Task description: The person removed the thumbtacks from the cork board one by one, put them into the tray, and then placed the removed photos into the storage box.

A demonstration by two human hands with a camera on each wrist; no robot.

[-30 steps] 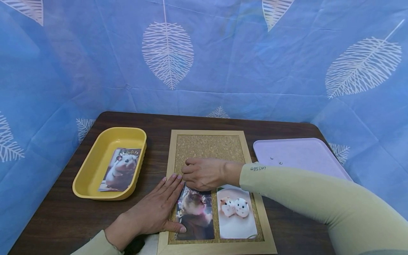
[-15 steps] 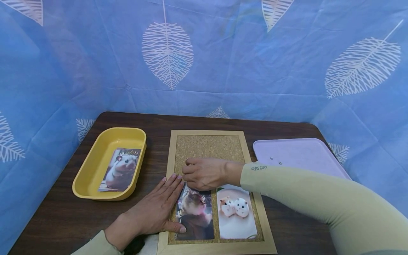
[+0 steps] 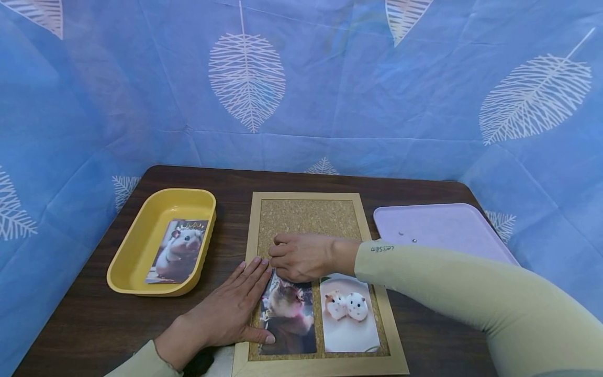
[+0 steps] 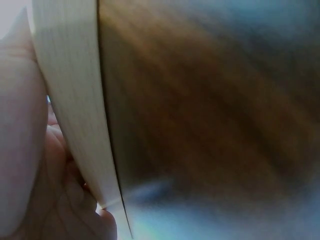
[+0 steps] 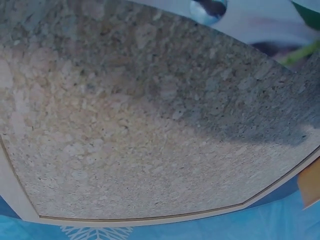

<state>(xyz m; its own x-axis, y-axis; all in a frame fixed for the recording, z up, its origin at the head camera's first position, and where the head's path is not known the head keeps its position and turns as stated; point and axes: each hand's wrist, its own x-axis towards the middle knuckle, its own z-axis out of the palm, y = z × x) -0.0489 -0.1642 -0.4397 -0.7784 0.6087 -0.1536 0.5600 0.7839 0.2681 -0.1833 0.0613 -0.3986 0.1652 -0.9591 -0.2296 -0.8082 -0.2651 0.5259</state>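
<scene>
A wood-framed corkboard (image 3: 308,214) lies on the table with two hamster photos side by side on its near half. My left hand (image 3: 231,309) rests on the board's left frame, fingers straight, fingertips and thumb at the edges of the darker left photo (image 3: 289,324). My right hand (image 3: 303,256) is curled over that photo's top edge, beside the left fingertips. Its fingers hide what lies under them, so I cannot tell what it holds. To its right lies the white photo (image 3: 350,324) of two hamsters. A round silver tack head (image 5: 207,10) shows on a photo in the right wrist view.
On the left stands a yellow tray (image 3: 127,251) holding a photo (image 3: 179,251) of a crowned hamster. A lilac tray (image 3: 443,225) with small silver tacks (image 3: 414,241) lies at the right, partly behind the right sleeve (image 3: 424,267). A blue leaf-print cloth (image 3: 301,104) surrounds the table.
</scene>
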